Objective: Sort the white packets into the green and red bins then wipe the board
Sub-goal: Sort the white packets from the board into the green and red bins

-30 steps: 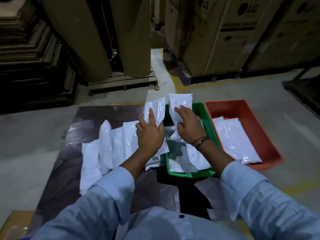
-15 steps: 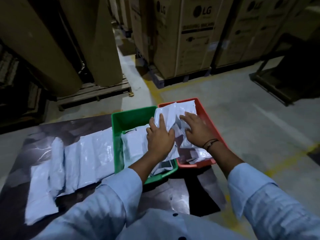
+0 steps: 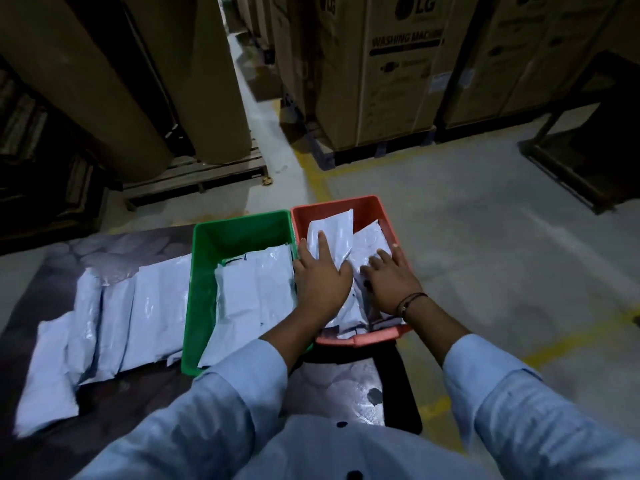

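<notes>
Nearest the camera, two pale blue sleeves [image 3: 207,410] are reaching forward over the dark table [image 3: 329,386]. A pile of white packets [image 3: 131,317] is lying on the table to the left, overlapping, with their long axes running roughly from the near edge toward the far edge.

The green bin [image 3: 194,289] is sitting just right of that pile, and more packets [image 3: 256,299] are lying flat inside it, lengthwise near to far. The red bin [image 3: 356,339] is standing directly beside it, the two walls touching or nearly touching.

Both hands are working inside the red bin. The left hand [image 3: 322,282] is pressing down on one packet [image 3: 332,230], its fingers [image 3: 322,242] lying straight and spread on top. That packet's long axis is pointing away from the person, its far end extending past the fingertips toward the far wall. The right hand [image 3: 391,282], wearing a dark wristband [image 3: 410,301], is resting on a second packet [image 3: 369,240], which is angling slightly right. Its fingers [image 3: 382,254] are lying on top; the thumb is hidden, so a pinch cannot be confirmed.

Beyond, cardboard boxes [image 3: 398,81] are standing on the concrete floor [image 3: 485,237].
</notes>
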`<state>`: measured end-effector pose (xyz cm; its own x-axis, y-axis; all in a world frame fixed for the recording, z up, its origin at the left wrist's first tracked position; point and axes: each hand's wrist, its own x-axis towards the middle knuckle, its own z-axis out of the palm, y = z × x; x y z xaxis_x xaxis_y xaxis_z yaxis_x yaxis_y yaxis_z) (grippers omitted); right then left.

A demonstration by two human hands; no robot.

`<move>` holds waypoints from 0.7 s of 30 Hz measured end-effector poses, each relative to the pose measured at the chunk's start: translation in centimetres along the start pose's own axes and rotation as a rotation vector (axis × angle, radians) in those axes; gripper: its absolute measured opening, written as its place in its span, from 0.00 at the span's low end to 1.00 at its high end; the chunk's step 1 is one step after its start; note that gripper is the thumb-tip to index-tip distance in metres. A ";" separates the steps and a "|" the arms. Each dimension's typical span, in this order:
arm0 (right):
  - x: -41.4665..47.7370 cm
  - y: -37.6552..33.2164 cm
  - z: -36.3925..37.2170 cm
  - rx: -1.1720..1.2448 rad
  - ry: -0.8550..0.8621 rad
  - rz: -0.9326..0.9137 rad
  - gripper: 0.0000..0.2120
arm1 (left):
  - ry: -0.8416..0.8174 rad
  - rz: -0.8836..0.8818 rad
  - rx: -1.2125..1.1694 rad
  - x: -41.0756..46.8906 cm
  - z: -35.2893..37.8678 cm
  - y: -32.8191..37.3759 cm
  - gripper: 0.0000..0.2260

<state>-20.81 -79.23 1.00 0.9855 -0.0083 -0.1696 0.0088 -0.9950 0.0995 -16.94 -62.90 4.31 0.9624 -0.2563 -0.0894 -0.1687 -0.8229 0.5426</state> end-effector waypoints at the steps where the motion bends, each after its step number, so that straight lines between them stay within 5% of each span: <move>1: 0.2 0.0 -0.1 0.012 0.023 0.001 0.19 | 0.005 -0.010 0.002 0.2 0.1 0.1 0.34; 8: 1.1 1.7 -0.5 0.112 0.310 0.039 0.19 | -0.005 -0.078 -0.011 1.1 1.1 1.6 0.39; 13: 1.6 2.9 0.7 0.194 0.293 0.040 0.18 | 0.059 0.092 0.166 0.8 3.5 1.3 0.40; 16: 1.5 2.9 1.4 0.183 0.280 0.019 0.19 | -0.152 0.252 0.298 1.1 5.9 -0.7 0.34; 21: 1.5 2.8 1.6 0.163 0.263 0.030 0.16 | -0.438 0.122 0.363 0.6 8.0 -2.7 0.34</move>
<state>-19.57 -82.17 -0.51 0.9951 -0.0332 0.0928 -0.0276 -0.9977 -0.0613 -17.59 -64.87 -3.89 0.7665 -0.4829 -0.4235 -0.4096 -0.8753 0.2570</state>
